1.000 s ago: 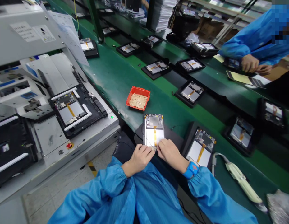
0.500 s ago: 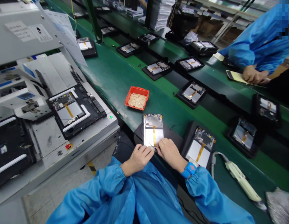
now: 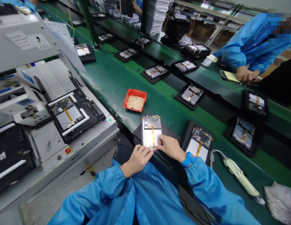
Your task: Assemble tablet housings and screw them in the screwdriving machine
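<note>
An opened tablet (image 3: pixel 147 137) lies in front of me, with a circuit board at its far end, a silver battery and an orange ribbon cable down the middle. My left hand (image 3: pixel 138 160) is closed at its near edge, fingers curled over the lower left corner. At the lower right corner my right hand (image 3: pixel 170 147) is closed in a pinch low on the tablet; what lies between the fingertips is too small to make out. Thin dark wires show by the fingertips. Beyond the tablet stands a red bin (image 3: pixel 135 100) of small beige pieces.
To the right are another opened tablet (image 3: pixel 199 142), a pale electric screwdriver (image 3: pixel 240 178) and a plastic bag (image 3: pixel 280 201). A grey machine (image 3: pixel 89 137) with a loaded black fixture (image 3: pixel 91 107) stands left. Several tablets line the green conveyor (image 3: pixel 157 90); a co-worker's hands (image 3: pixel 247 75) work across it.
My right hand has shifted slightly up and left along the tablet's lower edge, and its fingers are bent differently. The left hand stays at the near edge. The view has turned slightly.
</note>
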### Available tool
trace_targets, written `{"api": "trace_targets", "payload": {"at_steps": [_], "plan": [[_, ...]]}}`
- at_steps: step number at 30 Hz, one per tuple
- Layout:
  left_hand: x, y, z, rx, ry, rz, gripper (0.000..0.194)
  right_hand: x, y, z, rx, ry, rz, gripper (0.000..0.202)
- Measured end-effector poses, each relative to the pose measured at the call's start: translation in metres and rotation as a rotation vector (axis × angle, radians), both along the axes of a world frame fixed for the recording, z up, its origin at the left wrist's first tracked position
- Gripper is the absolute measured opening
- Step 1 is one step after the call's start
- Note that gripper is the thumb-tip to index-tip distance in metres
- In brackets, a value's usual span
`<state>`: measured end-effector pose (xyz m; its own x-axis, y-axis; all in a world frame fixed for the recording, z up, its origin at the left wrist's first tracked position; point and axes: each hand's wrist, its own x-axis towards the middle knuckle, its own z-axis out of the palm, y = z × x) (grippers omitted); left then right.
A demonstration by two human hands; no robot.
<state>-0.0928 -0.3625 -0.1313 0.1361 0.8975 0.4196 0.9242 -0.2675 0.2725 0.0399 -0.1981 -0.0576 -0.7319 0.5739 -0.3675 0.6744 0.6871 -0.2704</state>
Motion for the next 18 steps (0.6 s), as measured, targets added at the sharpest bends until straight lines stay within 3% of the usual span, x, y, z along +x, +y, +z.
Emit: {"api": "trace_targets", "payload": {"at_steps": [6,9,12,15,18], "plan": [[-0.001,-0.006,0.013,-0.011,-0.075,0.006,0.029,0.012,0.001,0.006,0.080,0.100,0.008,0.027],[-0.008,-0.013,0.025,-0.084,-0.427,0.185,0.026,0.031,-0.001,0.006,0.097,0.268,-0.132,0.014],[-0.016,-0.015,0.030,-0.284,-0.924,0.416,0.019,0.042,-0.007,0.001,0.156,0.277,-0.217,0.021],[-0.017,-0.007,0.027,-0.541,-1.324,0.462,0.024,0.040,-0.015,-0.005,0.143,0.197,-0.227,0.029],[-0.010,0.006,0.027,-0.589,-1.507,0.497,0.029,0.036,-0.015,-0.008,0.059,0.230,-0.294,0.033]]}}
